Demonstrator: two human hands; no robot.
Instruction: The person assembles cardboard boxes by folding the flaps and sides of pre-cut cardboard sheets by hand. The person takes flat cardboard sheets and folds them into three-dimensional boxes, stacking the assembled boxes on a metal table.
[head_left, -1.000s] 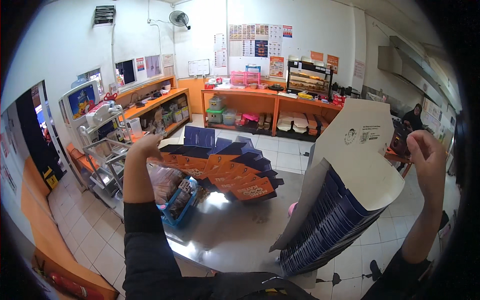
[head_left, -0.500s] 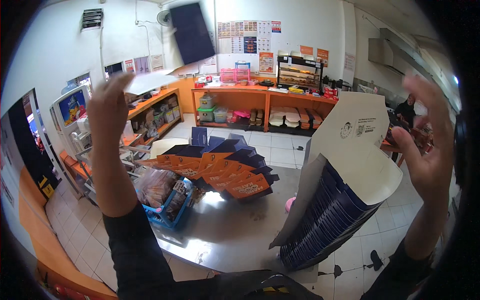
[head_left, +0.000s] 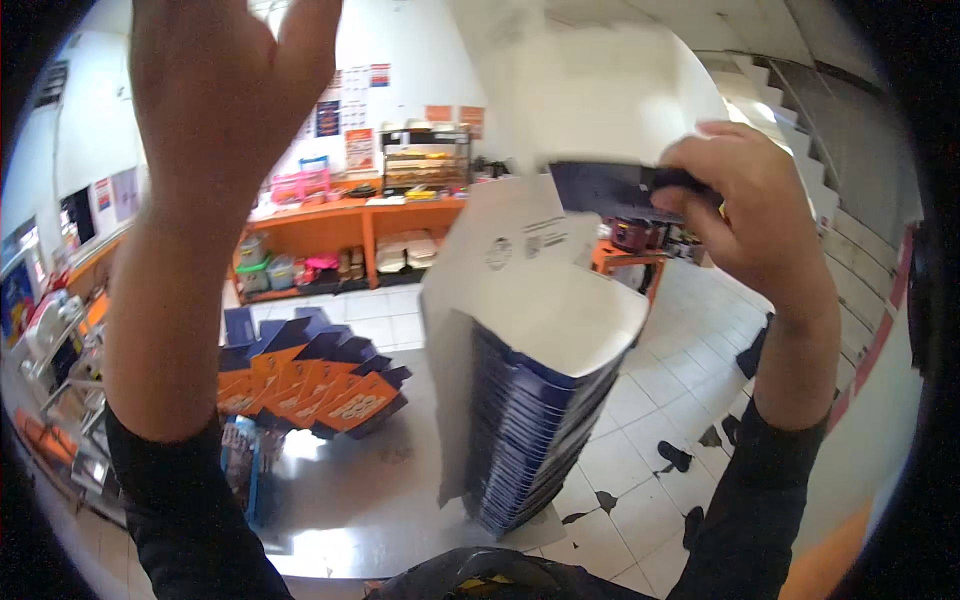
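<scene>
A tall leaning stack of nested navy paper food boxes [head_left: 540, 430] with cream insides and raised flaps stands on the steel table [head_left: 385, 510]. My right hand [head_left: 735, 195] is closed on the dark edge of a loose paper food box [head_left: 610, 95], which hangs above the stack, its cream inside blurred by motion. At the upper left my left hand [head_left: 215, 90] is raised with its thumb apart from the palm; its fingers pass out of the top edge. Orange and navy paper boxes [head_left: 330, 385] lie overlapped in a fan beyond my left forearm.
Partly behind my left sleeve sits a blue basket [head_left: 253, 480] with packets. Farther back is an orange counter [head_left: 400, 205] bearing a display rack [head_left: 427, 160]. Right of the table, tiled floor [head_left: 640, 480] carries scattered dark slippers [head_left: 675, 457]. A staircase [head_left: 800, 130] rises at the upper right.
My view has turned right. My left hand has gone higher, and the dark-bottomed box near it is out of sight. My right hand, open before, has closed on a box above the stack.
</scene>
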